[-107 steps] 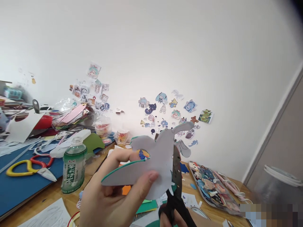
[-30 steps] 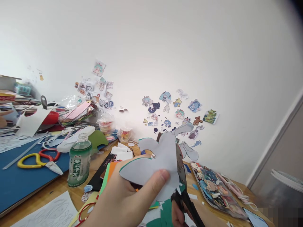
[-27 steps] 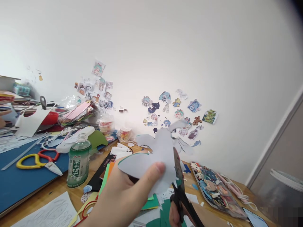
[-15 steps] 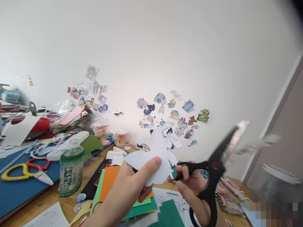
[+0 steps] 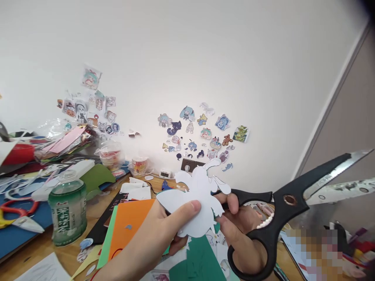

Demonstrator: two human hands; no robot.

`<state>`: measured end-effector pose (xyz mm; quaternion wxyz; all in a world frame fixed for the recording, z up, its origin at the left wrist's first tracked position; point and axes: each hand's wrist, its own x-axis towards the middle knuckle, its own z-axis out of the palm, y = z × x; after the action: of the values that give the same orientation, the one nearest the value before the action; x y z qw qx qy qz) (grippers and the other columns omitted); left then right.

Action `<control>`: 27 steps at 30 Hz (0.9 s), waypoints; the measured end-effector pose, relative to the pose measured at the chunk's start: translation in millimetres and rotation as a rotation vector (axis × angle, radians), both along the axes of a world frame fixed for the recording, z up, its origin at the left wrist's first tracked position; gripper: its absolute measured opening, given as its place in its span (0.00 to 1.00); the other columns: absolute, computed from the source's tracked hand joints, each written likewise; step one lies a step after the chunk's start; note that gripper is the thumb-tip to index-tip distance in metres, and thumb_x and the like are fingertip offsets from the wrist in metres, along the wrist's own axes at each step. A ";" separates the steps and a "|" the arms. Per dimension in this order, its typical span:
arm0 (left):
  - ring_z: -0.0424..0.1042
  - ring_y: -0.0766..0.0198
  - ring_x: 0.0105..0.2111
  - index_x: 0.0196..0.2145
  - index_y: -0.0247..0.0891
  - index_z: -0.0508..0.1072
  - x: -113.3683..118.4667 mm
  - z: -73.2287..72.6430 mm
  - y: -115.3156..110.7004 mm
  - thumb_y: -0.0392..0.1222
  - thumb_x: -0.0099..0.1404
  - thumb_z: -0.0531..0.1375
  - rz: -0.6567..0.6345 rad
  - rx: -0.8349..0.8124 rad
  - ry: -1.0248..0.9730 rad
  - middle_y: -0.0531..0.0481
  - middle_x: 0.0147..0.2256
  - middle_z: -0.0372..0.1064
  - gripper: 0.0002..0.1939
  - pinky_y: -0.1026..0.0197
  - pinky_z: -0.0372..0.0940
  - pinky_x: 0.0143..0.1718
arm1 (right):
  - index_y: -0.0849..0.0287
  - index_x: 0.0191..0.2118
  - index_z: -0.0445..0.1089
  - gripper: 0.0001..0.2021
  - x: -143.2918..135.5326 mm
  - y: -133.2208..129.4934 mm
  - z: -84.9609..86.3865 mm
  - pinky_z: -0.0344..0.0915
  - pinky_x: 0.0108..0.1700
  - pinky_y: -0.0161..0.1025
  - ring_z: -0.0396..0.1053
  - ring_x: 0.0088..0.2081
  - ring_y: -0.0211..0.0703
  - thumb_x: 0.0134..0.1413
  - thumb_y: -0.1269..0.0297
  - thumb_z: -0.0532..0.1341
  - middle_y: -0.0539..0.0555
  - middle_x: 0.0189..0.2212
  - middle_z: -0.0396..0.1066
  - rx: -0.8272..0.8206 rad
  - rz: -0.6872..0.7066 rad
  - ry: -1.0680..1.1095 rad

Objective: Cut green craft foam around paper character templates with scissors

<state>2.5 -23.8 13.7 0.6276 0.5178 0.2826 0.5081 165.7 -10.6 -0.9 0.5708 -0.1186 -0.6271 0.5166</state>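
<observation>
My left hand pinches a white paper cutout, its thumb lying flat on the face and the other fingers behind. The cutout has a rounded, lobed outline with narrow strips at the upper right, and dark green shows along its right edge. Black-handled scissors hang on the fingers of my right hand, blades apart and pointing right, away from the paper. My right thumb and fingertips are at the cutout's right edge; whether they pinch it I cannot tell. Below lies jagged green paper.
Orange sheets lie beneath my left forearm. To the left stand a green-labelled bottle and red-and-yellow scissors. Paper scraps and bags pile up behind them. A power socket and several stickers are on the wall. A tablet-like device lies at right.
The view has shifted right. The scissors have swung down, their blades now pointing right instead of up and right. My left hand keeps its hold on the cutout, and my right fingertips sit closer to its edge.
</observation>
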 end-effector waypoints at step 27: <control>0.53 0.77 0.14 0.22 0.35 0.67 -3.5 2.4 -0.5 0.48 0.56 0.64 0.053 -0.003 -0.053 0.56 0.17 0.62 0.15 0.73 0.51 0.14 | 0.53 0.31 0.52 0.10 24.0 14.5 1.3 0.61 0.31 0.33 0.65 0.32 0.38 0.56 0.67 0.58 0.46 0.30 0.65 0.078 -0.517 -0.391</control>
<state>-1.0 -24.3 16.1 0.6217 0.4957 0.2803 0.5378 189.7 3.9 0.3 0.5559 -0.3491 -0.6933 0.2974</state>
